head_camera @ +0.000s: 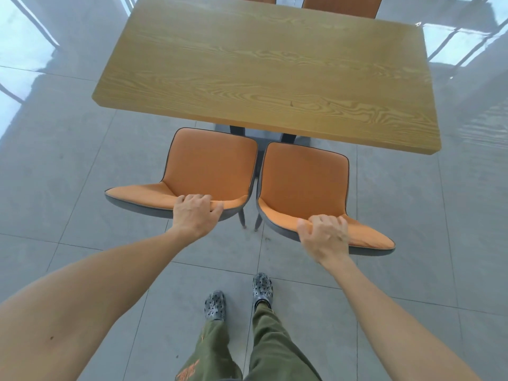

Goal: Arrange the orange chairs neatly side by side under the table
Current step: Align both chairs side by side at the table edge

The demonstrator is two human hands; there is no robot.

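Two orange chairs stand side by side at the near edge of the wooden table (pixel 264 64). The left orange chair (pixel 211 163) and the right orange chair (pixel 305 177) almost touch, their seats' front edges close to the table's edge. My left hand (pixel 195 213) grips the top of the left chair's backrest. My right hand (pixel 323 235) grips the top of the right chair's backrest. Both chairs' seats lie in plain view, mostly outside the tabletop.
Another orange chair back (pixel 341 5) shows at the table's far side, with a second one barely visible beside it. My feet in grey clogs (pixel 239 298) stand on the grey tiled floor behind the chairs. Glossy floor with window reflections surrounds the table.
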